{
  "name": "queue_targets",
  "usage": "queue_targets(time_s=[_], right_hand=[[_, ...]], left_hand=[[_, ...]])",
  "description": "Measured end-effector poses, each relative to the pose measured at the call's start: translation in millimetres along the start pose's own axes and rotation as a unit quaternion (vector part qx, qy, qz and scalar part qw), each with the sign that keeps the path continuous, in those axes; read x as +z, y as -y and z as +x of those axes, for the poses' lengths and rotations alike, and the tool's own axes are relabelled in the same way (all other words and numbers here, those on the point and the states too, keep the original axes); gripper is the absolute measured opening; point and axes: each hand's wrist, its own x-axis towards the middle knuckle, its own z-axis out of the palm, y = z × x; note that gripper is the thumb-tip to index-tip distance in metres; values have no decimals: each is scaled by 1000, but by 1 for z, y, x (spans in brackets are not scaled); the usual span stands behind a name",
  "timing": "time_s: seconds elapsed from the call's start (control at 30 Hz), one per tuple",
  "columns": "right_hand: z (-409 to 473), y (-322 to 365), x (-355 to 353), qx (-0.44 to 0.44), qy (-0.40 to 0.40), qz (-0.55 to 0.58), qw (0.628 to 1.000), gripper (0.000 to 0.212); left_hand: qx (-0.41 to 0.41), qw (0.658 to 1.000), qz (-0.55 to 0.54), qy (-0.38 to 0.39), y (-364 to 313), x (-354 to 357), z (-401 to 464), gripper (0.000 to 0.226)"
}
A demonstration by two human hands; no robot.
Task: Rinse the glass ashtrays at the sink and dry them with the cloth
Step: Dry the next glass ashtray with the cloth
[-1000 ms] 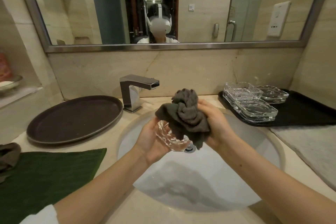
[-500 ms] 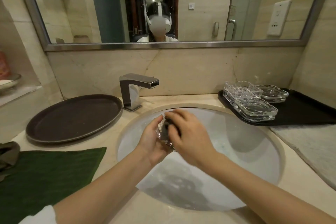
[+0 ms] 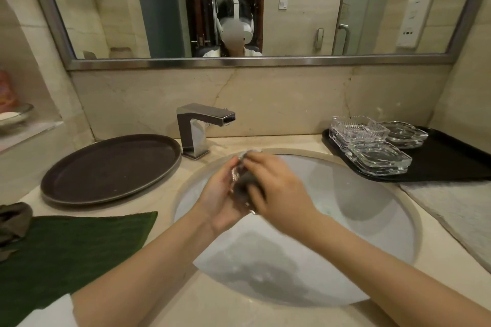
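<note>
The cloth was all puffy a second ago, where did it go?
The right hand pushed the grey cloth down into the glass ashtray, which the left hand kept holding over the sink. The ashtrays on the black tray stayed put.

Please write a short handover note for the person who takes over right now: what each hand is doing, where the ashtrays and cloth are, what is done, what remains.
Left hand: cradles one glass ashtray over the sink basin.
Right hand: presses the dark grey cloth into that ashtray, wiping it; the cloth is mostly hidden under the fingers.
Other ashtrays: at least three sit on the black tray to the right, one ribbed square ashtray among them. Whether these are rinsed already, I cannot tell.
Round brown tray on the left holds nothing.
Faucet: no water is running.
Left to do: finish drying this ashtray, put it down, then handle the remaining ones.
</note>
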Motion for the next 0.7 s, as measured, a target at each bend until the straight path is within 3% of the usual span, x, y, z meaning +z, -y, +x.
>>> queue_targets(time_s=[0.1,0.2,0.27,0.33,0.4,0.43,0.47,0.57,0.7], right_hand=[[6,-22,-7,161,30,52,985,42],[-1,-26,-7,226,58,89,968,34],[5,-28,-18,306,52,176,934,25],[7,-35,-28,408,66,347,842,22],[6,-34,-33,483,92,537,686,32],[4,-33,-33,504,103,591,621,41],[2,-33,-31,513,114,621,582,47],[3,-25,-31,510,131,637,563,39],[9,-11,-41,462,90,665,580,27]], left_hand=[[-4,999,10,40,2,-2,-4,35],[-3,998,51,40,3,2,-6,36],[-12,998,42,39,2,5,-6,39],[-19,999,34,38,2,6,-6,39],[-10,999,24,32,1,6,-5,40],[-1,999,16,29,0,6,-4,40],[9,1000,13,18,-1,4,-3,39],[38,995,79,-50,-1,1,0,27],[65,969,215,-106,2,0,0,47]])
